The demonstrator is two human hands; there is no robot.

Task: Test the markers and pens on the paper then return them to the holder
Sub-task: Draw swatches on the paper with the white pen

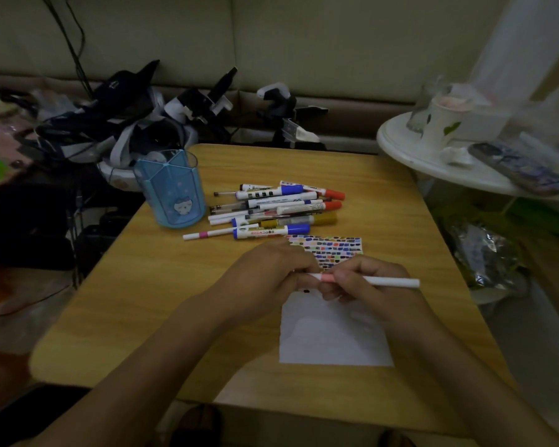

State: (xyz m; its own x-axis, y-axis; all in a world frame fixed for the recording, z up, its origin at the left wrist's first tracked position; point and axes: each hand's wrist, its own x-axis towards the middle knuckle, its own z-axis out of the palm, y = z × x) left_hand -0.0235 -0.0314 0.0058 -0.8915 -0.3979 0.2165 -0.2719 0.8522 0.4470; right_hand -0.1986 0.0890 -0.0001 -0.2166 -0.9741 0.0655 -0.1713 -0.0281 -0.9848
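Observation:
A thin white pen with a pink band (384, 281) lies level between both hands above the white paper (333, 337). My right hand (365, 279) grips its barrel. My left hand (271, 272) pinches its left end, where the cap sits. The paper's far part (333, 246) is covered with small colour swatches. A pile of several markers and pens (278, 208) lies on the wooden table (142, 301) beyond the paper. The blue holder (171, 191) stands upright left of the pile and looks empty.
A heap of dark straps, cables and devices (126, 117) sits behind the holder. At the right stands a white round table (433, 156) with a paper cup (442, 121) and a phone (520, 172). A crumpled bag (484, 253) lies below it.

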